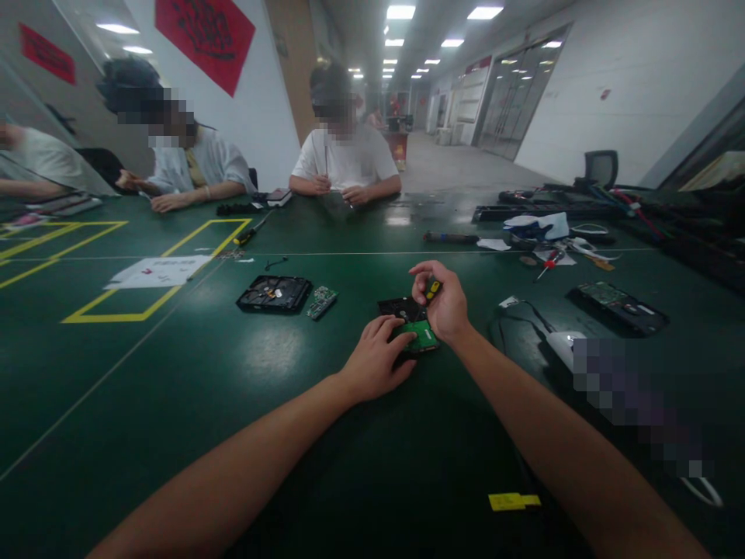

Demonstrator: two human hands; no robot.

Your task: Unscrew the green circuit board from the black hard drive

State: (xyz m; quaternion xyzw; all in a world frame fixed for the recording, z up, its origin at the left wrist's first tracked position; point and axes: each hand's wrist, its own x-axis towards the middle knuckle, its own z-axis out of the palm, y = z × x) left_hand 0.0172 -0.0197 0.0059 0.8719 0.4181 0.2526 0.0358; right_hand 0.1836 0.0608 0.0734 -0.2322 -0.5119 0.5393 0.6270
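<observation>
In front of me on the table lies a hard drive (401, 309) with a black casing and a green circuit board (424, 335) on its near side. My left hand (378, 359) holds it down, fingers over the board and thumb along the near edge. My right hand (445, 303) is curled around a screwdriver with a yellow-and-black handle (433, 289), just above the right side of the drive. Its shaft and tip cannot be made out. Left of the drive lie a separate small circuit board (322, 303) and an opened black hard drive (273, 293).
Another hard drive (620, 307) and a white power strip (562, 341) with cable lie to the right. Farther back are a red-handled screwdriver (549, 265), cloth (536, 225) and a second yellow-black screwdriver (247, 234). Paper (157, 272) lies left. Several people sit across the table (174, 373).
</observation>
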